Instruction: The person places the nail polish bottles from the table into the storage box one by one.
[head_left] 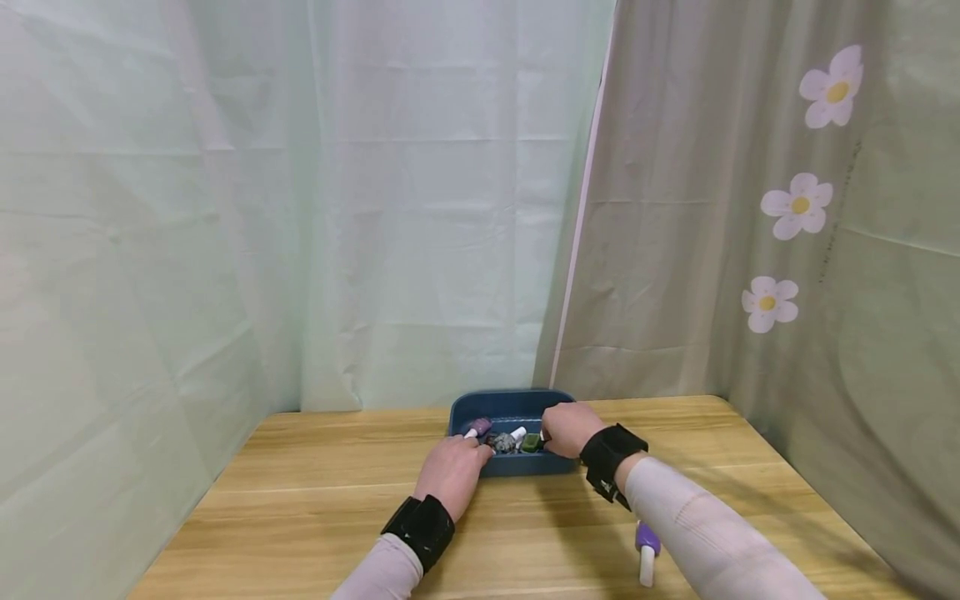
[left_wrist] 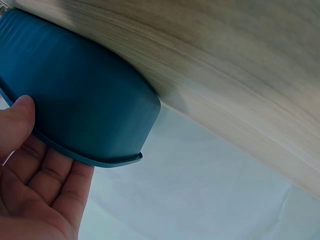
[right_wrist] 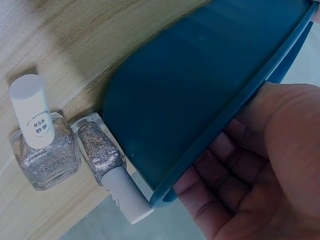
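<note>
Pale curtains (head_left: 450,208) behind a wooden table (head_left: 337,500), blue bin (head_left: 528,465) at lower middle of the frame, little bottles (head_left: 531,443) inside, left hand (head_left: 452,475) and right hand (head_left: 572,428) holding its edges, purple bottle (head_left: 648,540) toward bottom right.

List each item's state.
Blue plastic bin: upright, loaded
Bare left hand: gripping bin
Bare right hand: gripping bin
Purple bottle outside bin: lying, capped
Silver glitter glass bottle "#56": capped
Second silver glitter bottle: capped
Mauve bottle in bin: capped
Green bottle in bin: cap unclear

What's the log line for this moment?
left hand: grips bin rim | right hand: reaches into bin | purple bottle: on table
</note>
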